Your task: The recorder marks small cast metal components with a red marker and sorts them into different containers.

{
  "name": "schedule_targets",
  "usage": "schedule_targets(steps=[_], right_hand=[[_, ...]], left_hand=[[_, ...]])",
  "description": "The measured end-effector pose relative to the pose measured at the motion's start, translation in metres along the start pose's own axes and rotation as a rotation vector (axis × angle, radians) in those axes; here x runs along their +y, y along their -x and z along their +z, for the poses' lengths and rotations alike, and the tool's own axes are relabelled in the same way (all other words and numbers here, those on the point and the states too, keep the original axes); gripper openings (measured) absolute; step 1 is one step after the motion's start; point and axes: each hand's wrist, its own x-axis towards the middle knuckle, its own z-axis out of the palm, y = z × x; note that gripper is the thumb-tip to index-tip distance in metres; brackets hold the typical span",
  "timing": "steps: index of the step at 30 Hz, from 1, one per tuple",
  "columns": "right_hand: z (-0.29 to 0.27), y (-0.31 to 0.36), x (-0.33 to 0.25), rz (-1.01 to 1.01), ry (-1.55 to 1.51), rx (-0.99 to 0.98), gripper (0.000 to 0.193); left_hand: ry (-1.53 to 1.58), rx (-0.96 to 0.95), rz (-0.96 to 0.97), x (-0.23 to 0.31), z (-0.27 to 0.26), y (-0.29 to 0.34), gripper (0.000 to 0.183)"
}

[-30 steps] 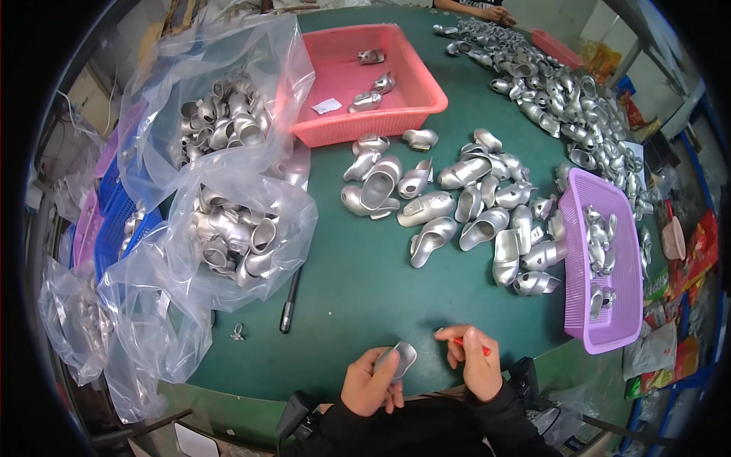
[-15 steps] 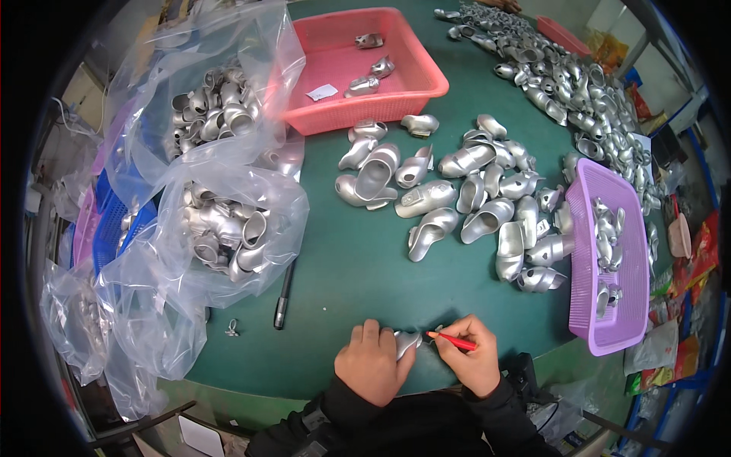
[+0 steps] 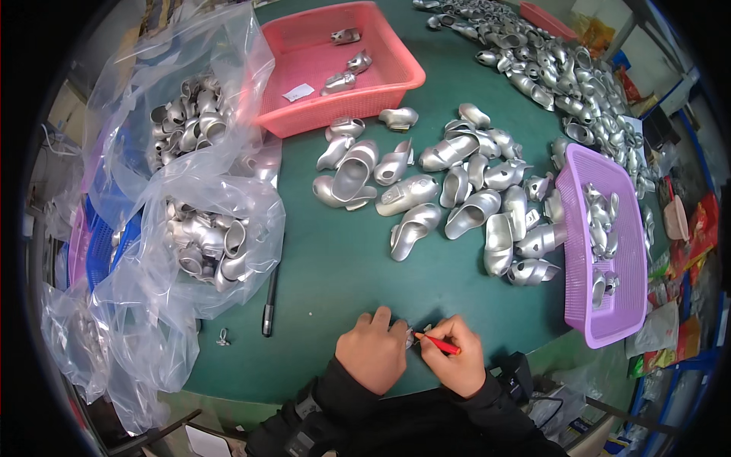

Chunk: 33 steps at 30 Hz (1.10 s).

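Note:
Close to the table's near edge, my left hand [image 3: 371, 350] is closed with its fingers bent over a small silvery metal part [image 3: 410, 340], most of which it hides. In my right hand [image 3: 455, 358] is a red pen [image 3: 443, 345], pinched between thumb and fingers. The pen's dark tip points left and meets the part's visible edge; whether it touches I cannot tell. Farther out lie several curved, hollow silver metal pieces [image 3: 415, 228] in a loose group.
A pink basket [image 3: 335, 114] stands behind the group, a purple basket [image 3: 576, 251] at its right. Clear plastic bags [image 3: 251, 198] of silver pieces fill the left side. A black marker [image 3: 269, 305] and a small metal fitting [image 3: 223, 337] lie beside them. More pieces [image 3: 533, 68] heap up far right.
My left hand has turned further over the metal part, so less of it shows. The red pen's tip has come closer to it. The whole view has shifted slightly.

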Motion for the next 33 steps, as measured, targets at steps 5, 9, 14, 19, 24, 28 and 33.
schedule_targets(steps=[5, 9, 14, 19, 24, 28, 33], right_hand=[[0.002, -0.001, 0.001, -0.015, 0.038, 0.013, 0.015], [0.002, -0.001, 0.000, -0.028, 0.085, 0.000, 0.015], [0.004, -0.002, 0.002, -0.048, 0.233, 0.060, 0.015], [-0.019, 0.000, -0.006, 0.297, -0.312, 0.034, 0.008], [-0.019, 0.013, -0.022, 0.298, -0.517, -0.157, 0.019], [-0.007, 0.017, -0.018, 0.084, -0.541, -0.151, 0.022], [-0.005, 0.016, -0.019, 0.371, -0.869, -0.157, 0.019]], left_hand=[[-0.029, -0.022, 0.026, 0.001, -0.001, -0.002, 0.011], [-0.052, -0.026, 0.040, 0.001, -0.003, -0.004, 0.008], [-0.081, -0.031, 0.026, 0.002, -0.005, -0.002, 0.006], [0.121, 0.036, 0.022, -0.008, 0.000, 0.008, 0.018], [0.194, 0.219, 0.009, 0.003, -0.009, 0.020, 0.042], [0.055, 0.276, 0.120, 0.007, -0.014, 0.028, 0.049], [0.231, 0.376, 0.343, 0.001, -0.016, 0.041, 0.048]])
